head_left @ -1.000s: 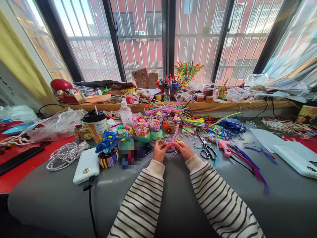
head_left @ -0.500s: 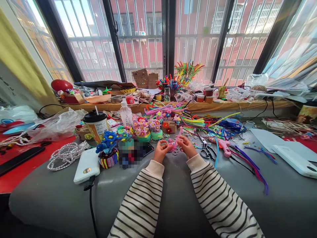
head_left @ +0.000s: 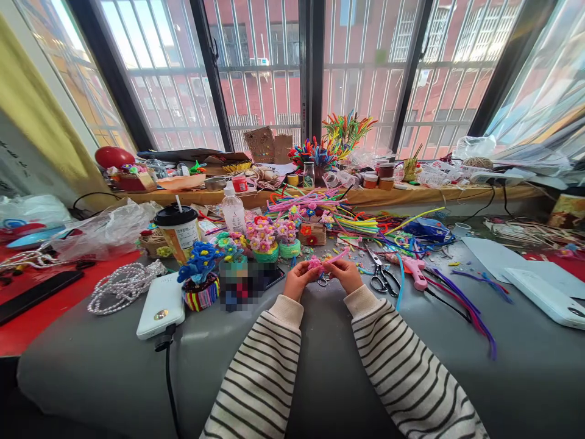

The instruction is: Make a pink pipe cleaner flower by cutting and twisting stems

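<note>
Between my hands is a pink pipe cleaner [head_left: 315,263], bent into a small looped cluster with a free end sticking out to the upper right. My left hand [head_left: 298,280] pinches the looped cluster. My right hand [head_left: 346,275] pinches the pipe cleaner near its free end; its fingertips partly hide it. A pair of scissors [head_left: 382,275] with black handles lies on the table just right of my right hand. Small scissor handles [head_left: 323,281] show beneath the gap between my hands. Finished pipe-cleaner flowers [head_left: 262,234] in little pots stand beyond my left hand.
A pink glue gun [head_left: 417,273] and loose purple pipe cleaners [head_left: 475,317] lie at right. Left are a white power bank [head_left: 161,308] with a cable, a bead string [head_left: 121,289] and a drink cup [head_left: 178,235]. Behind lies a heap of pipe cleaners [head_left: 315,204].
The pipe cleaner's free end has swung down from nearly upright to slanting right. My right hand has lowered slightly and turned inward, nearer my left.
</note>
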The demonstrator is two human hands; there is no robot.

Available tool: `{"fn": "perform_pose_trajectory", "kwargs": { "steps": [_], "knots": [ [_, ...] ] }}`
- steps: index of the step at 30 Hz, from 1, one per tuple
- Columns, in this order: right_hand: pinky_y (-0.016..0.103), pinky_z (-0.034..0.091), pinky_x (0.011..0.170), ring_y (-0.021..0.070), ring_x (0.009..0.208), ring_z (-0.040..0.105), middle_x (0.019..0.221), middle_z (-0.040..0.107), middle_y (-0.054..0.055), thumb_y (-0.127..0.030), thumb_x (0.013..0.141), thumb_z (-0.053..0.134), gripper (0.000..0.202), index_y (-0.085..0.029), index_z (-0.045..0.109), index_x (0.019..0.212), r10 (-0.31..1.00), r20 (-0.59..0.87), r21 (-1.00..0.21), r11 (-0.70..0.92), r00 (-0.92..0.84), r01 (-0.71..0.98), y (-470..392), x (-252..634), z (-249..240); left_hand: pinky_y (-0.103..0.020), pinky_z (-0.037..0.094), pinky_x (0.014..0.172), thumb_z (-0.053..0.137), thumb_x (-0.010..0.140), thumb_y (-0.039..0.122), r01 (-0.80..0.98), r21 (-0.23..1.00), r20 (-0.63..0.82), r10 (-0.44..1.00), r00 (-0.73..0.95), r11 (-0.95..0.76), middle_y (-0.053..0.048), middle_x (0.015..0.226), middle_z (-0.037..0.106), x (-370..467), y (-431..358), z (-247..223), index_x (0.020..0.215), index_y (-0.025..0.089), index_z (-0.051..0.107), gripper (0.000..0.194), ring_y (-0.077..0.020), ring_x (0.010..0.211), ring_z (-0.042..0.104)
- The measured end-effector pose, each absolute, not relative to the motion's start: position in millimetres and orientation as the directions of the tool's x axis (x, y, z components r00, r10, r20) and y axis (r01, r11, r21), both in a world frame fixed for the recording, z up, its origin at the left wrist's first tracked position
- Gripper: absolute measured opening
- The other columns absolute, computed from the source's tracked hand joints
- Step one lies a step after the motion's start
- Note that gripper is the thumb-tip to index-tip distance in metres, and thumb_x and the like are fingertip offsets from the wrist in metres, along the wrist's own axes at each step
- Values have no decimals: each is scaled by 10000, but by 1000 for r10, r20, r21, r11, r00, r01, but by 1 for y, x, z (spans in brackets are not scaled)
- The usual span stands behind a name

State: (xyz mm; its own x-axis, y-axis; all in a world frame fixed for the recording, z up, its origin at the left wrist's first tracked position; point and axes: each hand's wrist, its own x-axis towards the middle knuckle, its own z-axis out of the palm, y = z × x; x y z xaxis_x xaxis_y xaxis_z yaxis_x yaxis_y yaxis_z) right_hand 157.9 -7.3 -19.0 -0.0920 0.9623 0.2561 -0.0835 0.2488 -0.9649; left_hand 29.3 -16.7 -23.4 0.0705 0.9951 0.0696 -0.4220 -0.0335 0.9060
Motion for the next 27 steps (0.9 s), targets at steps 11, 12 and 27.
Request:
{"fn": "perform_pose_trajectory", "kwargs": {
  "steps": [11,12,27],
  "knots": [
    [201,354,445,58,445,418,556,520,-21,-360,548,559,205,-171,607,612,967,208,-974,192,-144,-119,-6,160,-22,-241,425,583,651,441,226,-402,915,69,994,89,-28,-9,635,583,29,-19,-21,668,114,529,281,-97,572,532],
    [196,347,439,53,441,413,556,518,-24,-358,549,560,202,-174,609,616,970,197,-975,178,-146,-134,-6,160,-22,-245,426,581,649,443,232,-396,918,71,993,94,-28,-3,621,576,29,-19,-21,649,114,518,271,-94,564,530],
    [159,318,378,31,414,406,499,510,-20,-308,488,622,197,-134,612,579,988,-34,-923,-88,-148,-374,-5,158,-19,-222,430,506,657,433,198,-334,942,45,982,182,19,44,481,525,29,-20,-20,527,124,410,274,-77,471,512]
  ]
}}
